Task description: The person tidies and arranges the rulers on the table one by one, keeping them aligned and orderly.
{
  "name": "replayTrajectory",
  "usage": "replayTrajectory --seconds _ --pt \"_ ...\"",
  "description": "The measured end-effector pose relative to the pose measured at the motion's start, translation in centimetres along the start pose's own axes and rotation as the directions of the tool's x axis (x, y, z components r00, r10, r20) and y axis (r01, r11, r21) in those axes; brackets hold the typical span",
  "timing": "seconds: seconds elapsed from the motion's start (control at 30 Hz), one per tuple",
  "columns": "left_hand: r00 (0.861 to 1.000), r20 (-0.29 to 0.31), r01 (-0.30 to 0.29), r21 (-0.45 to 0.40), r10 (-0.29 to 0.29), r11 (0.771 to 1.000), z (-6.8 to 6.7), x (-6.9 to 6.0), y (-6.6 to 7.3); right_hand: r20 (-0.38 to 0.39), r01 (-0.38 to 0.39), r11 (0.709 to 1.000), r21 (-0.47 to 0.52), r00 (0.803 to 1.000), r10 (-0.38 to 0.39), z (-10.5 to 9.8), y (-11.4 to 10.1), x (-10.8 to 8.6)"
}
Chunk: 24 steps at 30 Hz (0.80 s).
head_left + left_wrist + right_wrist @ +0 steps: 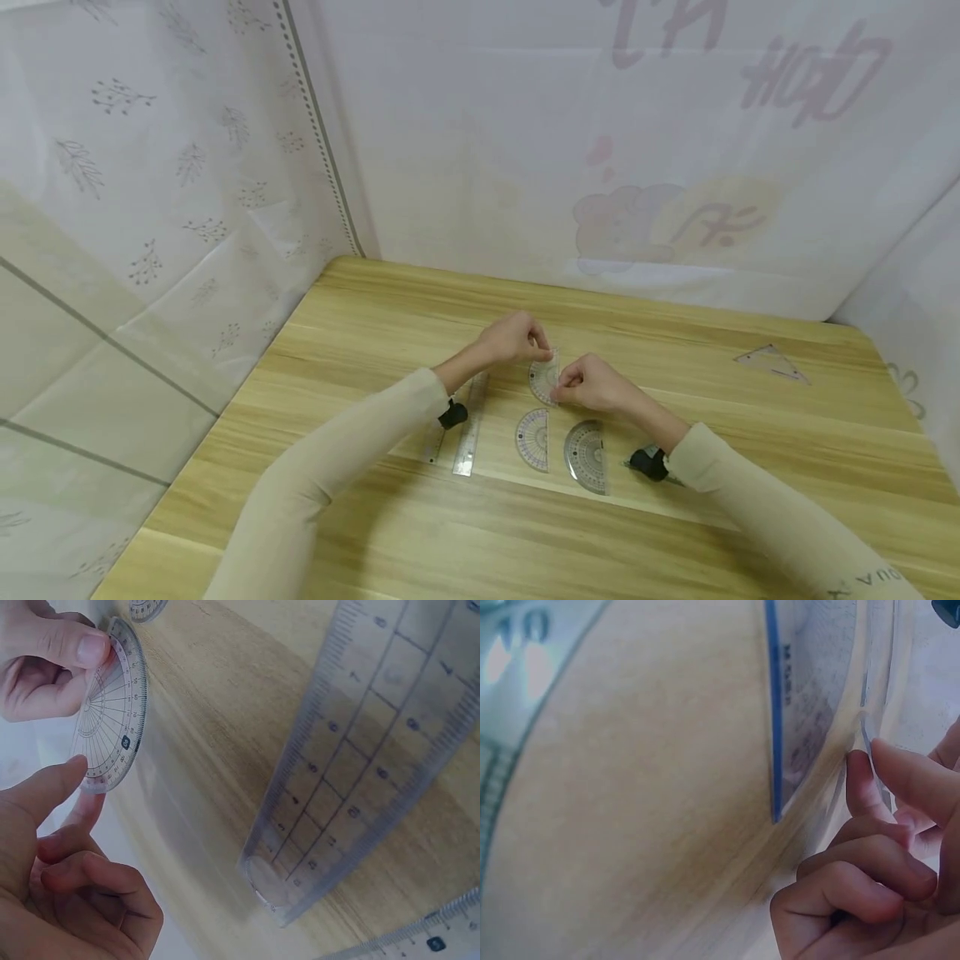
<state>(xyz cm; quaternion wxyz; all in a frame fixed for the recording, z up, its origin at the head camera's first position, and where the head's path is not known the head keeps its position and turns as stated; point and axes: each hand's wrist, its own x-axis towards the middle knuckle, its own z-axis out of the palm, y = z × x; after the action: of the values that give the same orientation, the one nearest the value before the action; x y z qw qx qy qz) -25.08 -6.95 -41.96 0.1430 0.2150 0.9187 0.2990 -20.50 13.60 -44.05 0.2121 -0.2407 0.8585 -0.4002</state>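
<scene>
Both hands hold a clear half-round protractor (543,377) by its two corners, with its straight side toward the right. At the far corner, my left hand (516,337) pinches it between thumb and forefinger; the other fingers are curled. My right hand (596,383) pinches the near corner. In the left wrist view the protractor (112,712) is tilted and appears raised off the wood. From the right wrist it shows only as a thin edge by the fingertips. Just nearer lie another clear protractor (533,440) and a larger greyish protractor (587,457), side by side.
A long clear ruler (469,429) and a shorter one (433,443) lie by the left wrist. Far right on the wooden table (390,533) is a clear set square (772,364). A greenish clear piece (525,667) lies below the right wrist. Printed curtains hang around the table.
</scene>
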Motion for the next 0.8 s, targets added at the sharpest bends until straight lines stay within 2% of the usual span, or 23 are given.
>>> replayTrajectory --seconds 0.3,0.5,0.8 --pt "1.0 0.002 0.02 0.051 -0.02 0.999 0.08 0.42 -0.11 -0.008 0.027 0.998 -0.055 1.0 -0.027 0.2 0.01 0.23" --pt "0.999 0.012 0.03 0.052 -0.03 0.998 0.25 0.5 -0.21 -0.005 -0.018 0.998 -0.068 1.0 0.018 0.35 -0.07 0.38" --pt "1.0 0.009 -0.007 0.076 0.006 0.997 0.79 0.95 -0.35 -0.007 -0.057 0.995 -0.082 0.998 0.057 0.19 -0.59 0.51"
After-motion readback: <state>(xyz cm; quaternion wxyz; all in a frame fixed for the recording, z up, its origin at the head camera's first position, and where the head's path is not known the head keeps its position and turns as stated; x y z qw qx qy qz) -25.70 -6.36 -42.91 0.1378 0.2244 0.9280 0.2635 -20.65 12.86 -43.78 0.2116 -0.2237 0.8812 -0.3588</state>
